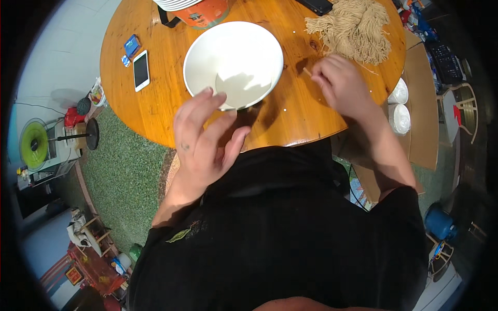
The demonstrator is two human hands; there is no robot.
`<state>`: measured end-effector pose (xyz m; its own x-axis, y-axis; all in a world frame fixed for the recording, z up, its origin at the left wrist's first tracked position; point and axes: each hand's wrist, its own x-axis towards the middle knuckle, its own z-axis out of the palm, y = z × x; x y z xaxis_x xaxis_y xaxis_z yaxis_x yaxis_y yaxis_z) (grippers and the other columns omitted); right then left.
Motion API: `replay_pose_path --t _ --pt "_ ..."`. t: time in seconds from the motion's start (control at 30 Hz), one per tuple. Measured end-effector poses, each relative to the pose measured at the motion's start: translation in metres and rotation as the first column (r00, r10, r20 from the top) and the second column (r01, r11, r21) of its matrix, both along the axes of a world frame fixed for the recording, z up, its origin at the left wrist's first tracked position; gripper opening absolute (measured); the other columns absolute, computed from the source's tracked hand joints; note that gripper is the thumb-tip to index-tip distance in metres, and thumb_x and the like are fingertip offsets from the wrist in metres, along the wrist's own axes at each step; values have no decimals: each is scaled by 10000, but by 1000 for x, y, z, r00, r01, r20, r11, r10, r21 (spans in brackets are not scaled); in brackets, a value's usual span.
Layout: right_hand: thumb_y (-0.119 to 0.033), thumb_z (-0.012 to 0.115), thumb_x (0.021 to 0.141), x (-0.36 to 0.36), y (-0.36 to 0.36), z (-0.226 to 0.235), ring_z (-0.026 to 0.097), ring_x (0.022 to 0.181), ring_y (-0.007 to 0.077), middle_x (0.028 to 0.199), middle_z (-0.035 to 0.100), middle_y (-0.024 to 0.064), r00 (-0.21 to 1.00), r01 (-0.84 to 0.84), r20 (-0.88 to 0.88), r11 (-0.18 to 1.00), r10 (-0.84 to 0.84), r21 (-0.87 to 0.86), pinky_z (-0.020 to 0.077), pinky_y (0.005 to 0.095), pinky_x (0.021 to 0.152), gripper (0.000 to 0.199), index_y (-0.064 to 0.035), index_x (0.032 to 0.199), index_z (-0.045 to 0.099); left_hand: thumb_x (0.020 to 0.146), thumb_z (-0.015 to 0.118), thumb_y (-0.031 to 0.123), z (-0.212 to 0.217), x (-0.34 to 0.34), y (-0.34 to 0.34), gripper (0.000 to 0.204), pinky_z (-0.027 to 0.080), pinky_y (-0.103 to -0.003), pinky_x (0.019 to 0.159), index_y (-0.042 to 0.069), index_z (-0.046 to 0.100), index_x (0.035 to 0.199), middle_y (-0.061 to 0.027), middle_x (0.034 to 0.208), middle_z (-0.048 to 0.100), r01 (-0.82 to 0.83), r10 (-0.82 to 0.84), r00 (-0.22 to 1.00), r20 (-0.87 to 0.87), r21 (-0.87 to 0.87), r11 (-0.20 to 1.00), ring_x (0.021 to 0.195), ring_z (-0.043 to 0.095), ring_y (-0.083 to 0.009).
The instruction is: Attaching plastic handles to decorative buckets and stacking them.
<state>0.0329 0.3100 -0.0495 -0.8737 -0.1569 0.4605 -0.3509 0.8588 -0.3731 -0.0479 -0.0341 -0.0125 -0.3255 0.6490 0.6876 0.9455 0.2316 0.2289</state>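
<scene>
Left hand (203, 139) is loosely spread, nothing in the fingers, tips at the near rim of the white tub (231, 54), which sits just past them; contact is hard to call from this angle. Right hand (343, 85) is curled in a tight pinch on a thin tan bit (307, 71) that sticks out toward the tub. Yarn (359, 32) lies just beyond the right fingers on the table (306, 123), phone (141, 71) well off left of the left fingers.

No readable text or numbers, dark markings (195, 17) on the orange container (210, 13), too unclear to make out
</scene>
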Motion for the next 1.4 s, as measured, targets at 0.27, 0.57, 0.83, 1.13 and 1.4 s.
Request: replay_pose_path --t 0.27,0.57,0.83,1.13,1.4 --pt "42 787 879 30 -82 4 612 829 209 905 748 86 981 179 165 788 -99 -589 505 332 754 139 21 1008 742 826 904 189 10 -29 7 362 415 -559 1205 83 746 1134 -82 1144 745 -76 90 994 54 -224 972 1253 692 -307" --pt "-39 809 859 54 -84 78 696 1062 239 954 782 -76 911 76 -411 995 -41 71 525 382 982 197 -146 1020 846 907 805 1 12 -40 -37 203 393 -568 1248 58 693 1067 -125 1101 777 66 -36 866 498 -42 997 1163 739 -313" --pt "-97 509 1161 -12 -119 26 636 1230 180 1379 674 156 992 -77 -104 305 -75 -949 515 310 1022 160 13 1096 605 939 775 -26 -4 -48 -51 239 339 -610 1274 58 650 1124 -103 1109 770 101 -146 811 566 109 989 1249 711 -316" --pt "-180 498 1175 -10 -163 1 562 1467 360 1500 641 281 990 -123 -143 573 10 -810 388 451 1247 171 -13 1151 528 890 821 28 27 -19 -47 486 457 -568 1201 -16 619 1330 -186 1260 730 -97 152 888 435 -146 984 1258 716 -321" --pt "-57 545 1119 -23 -168 -6 546 1480 448 1493 645 288 975 -69 -206 772 -82 -632 425 490 1218 77 18 1104 552 873 924 65 19 -24 -34 290 578 -300 871 -1 720 1067 -34 1016 775 -194 39 557 829 85 977 931 712 -111"
